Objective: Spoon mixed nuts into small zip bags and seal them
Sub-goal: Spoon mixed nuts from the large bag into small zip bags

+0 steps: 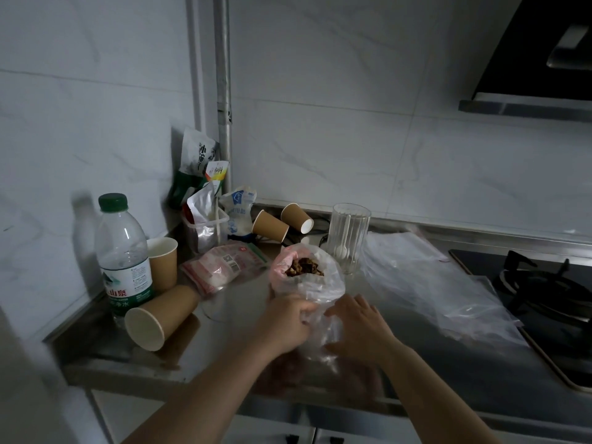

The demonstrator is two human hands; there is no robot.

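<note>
A clear plastic bag (323,283) stands open on the steel counter (224,347), with dark mixed nuts (304,267) showing at its mouth. My left hand (285,325) grips the bag's lower left side. My right hand (358,325) rests against its lower right side with fingers spread. A small clear zip bag (323,341) lies between my hands. Behind the bag stands a ribbed glass (349,235) holding a white plastic spoon (342,248). More clear zip bags (426,283) lie spread on the counter to the right.
A water bottle (123,251) and several brown paper cups, one on its side (160,315), crowd the left. A pink packet (224,264) and snack pouches (205,200) fill the back corner. A gas hob (544,299) lies at the right, under a range hood (538,59).
</note>
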